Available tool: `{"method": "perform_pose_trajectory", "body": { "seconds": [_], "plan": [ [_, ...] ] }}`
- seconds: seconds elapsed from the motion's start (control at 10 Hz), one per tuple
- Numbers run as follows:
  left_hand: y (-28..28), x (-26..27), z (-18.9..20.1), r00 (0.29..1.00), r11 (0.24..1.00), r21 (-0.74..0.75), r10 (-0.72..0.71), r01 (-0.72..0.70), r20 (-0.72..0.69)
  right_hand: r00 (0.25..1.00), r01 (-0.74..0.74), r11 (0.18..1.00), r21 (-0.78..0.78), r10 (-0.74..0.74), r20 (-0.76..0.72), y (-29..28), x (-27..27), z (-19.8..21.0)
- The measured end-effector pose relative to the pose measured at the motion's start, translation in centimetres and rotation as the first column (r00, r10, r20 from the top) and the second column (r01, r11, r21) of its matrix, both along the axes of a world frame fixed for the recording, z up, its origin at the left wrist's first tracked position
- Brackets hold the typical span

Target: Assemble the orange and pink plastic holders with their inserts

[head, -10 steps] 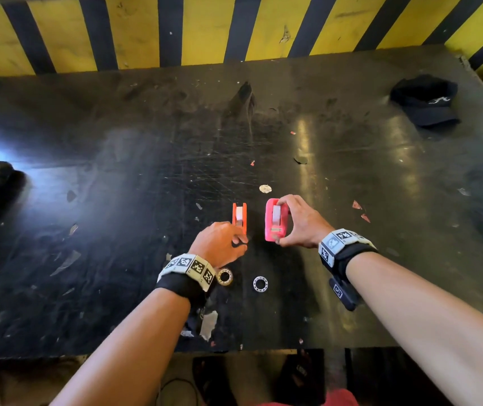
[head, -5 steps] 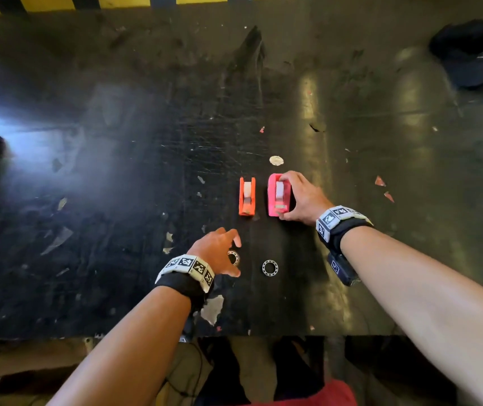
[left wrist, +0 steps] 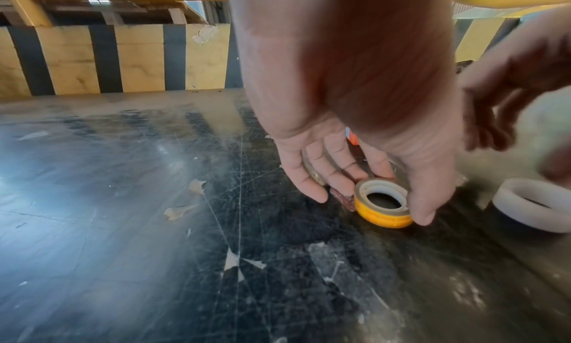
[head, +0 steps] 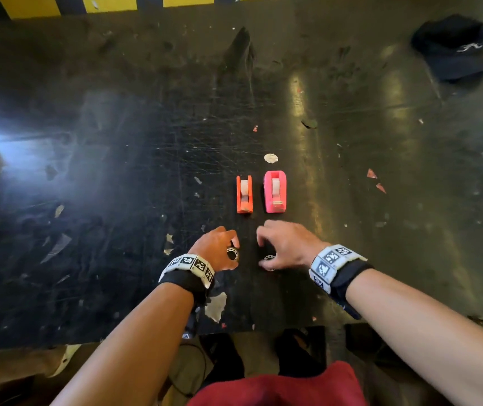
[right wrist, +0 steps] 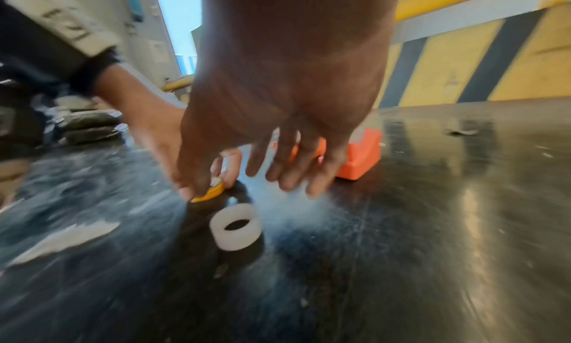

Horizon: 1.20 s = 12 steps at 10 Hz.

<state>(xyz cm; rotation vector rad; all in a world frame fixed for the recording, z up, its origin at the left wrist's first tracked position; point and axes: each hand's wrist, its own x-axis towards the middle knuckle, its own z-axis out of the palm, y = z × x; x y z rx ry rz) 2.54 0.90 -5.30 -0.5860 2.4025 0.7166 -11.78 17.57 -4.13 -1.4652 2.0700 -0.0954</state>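
Note:
The orange holder [head: 244,194] and the pink holder [head: 275,191] stand side by side on the black table, each with a pale strip in its slot, and no hand touches them. Nearer me, my left hand [head: 233,247] pinches a yellow tape roll [left wrist: 381,205] between thumb and fingers, and the roll is still down at the table surface. My right hand [right wrist: 244,189] hovers with fingers spread and relaxed just above a white ring [right wrist: 236,226] lying flat. It does not grip the ring.
A dark cap [head: 452,48] lies at the far right of the scratched table [head: 117,200]. Paper scraps and tape bits are scattered about. A yellow and black striped barrier [left wrist: 123,60] runs along the far edge. The near edge is close behind my wrists.
My right hand let go of the pink holder and drew back over the white ring. My left hand left the orange holder and closed on the yellow roll.

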Motion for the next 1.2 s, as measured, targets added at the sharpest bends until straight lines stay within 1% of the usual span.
{"method": "perform_pose_trajectory", "body": {
  "seconds": [0.1, 0.2, 0.3, 0.4, 0.5, 0.6, 0.7, 0.8, 0.9, 1.0, 1.1, 1.2],
  "plan": [
    [-0.2, 0.4, -0.3, 1.000, 1.000, -0.008, -0.002, 0.002, -0.012, 0.999, -0.019, 0.974, 0.225, 0.007, 0.053, -0.2, 1.3, -0.5],
    [-0.5, 0.8, -0.4, 1.000, 0.999, 0.033, 0.020, -0.019, -0.018, 0.997, -0.004, 0.959, 0.285, -0.018, 0.073, -0.6, 1.4, -0.9],
    [-2.0, 0.6, 0.3, 0.999, 0.998, 0.054, 0.033, -0.032, -0.016, 0.995, -0.018, 0.959, 0.283, -0.010, 0.099, -2.5, 0.4, 0.4],
    [-4.9, 0.0, 1.6, 0.993, 0.997, 0.013, 0.079, -0.079, -0.086, 0.997, 0.006, 0.987, 0.158, -0.018, 0.073, -6.2, -0.6, 2.5],
    [-8.2, -0.7, 2.7, 0.975, 0.988, -0.060, 0.127, -0.139, -0.181, 0.998, 0.063, 0.998, 0.027, -0.063, 0.003, -10.5, -1.4, 3.8],
    [-11.2, -1.4, 2.8, 0.959, 0.976, -0.117, 0.150, -0.182, -0.239, 0.994, 0.048, 0.998, -0.042, -0.052, -0.101, -14.3, -1.5, 3.7],
    [-13.3, -1.7, 2.1, 0.949, 0.961, -0.187, 0.149, -0.205, -0.278, 0.975, 0.023, 1.000, -0.003, -0.023, -0.219, -17.2, -1.2, 2.3],
    [-14.4, -1.7, 0.8, 0.944, 0.954, -0.207, 0.151, -0.217, -0.294, 0.961, 0.032, 0.999, 0.022, -0.025, -0.274, -18.6, -0.9, 0.4],
    [-14.9, -1.7, -0.4, 0.946, 0.948, -0.226, 0.156, -0.224, -0.282, 0.942, 0.038, 0.999, 0.012, -0.032, -0.334, -18.8, -0.5, -1.2],
    [-14.8, -1.7, -1.3, 0.945, 0.947, -0.223, 0.162, -0.229, -0.285, 0.934, 0.070, 0.997, -0.027, -0.075, -0.349, -18.6, -0.1, -2.0],
    [-14.6, -2.0, -1.6, 0.941, 0.944, -0.228, 0.168, -0.239, -0.294, 0.934, 0.086, 0.995, -0.054, -0.099, -0.343, -18.2, 0.1, -1.8],
    [-14.0, -1.3, -1.3, 0.928, 0.934, -0.208, 0.221, -0.289, -0.300, 0.942, 0.088, 0.985, -0.148, -0.130, -0.309, -17.2, 0.3, -1.2]
  ]
}}
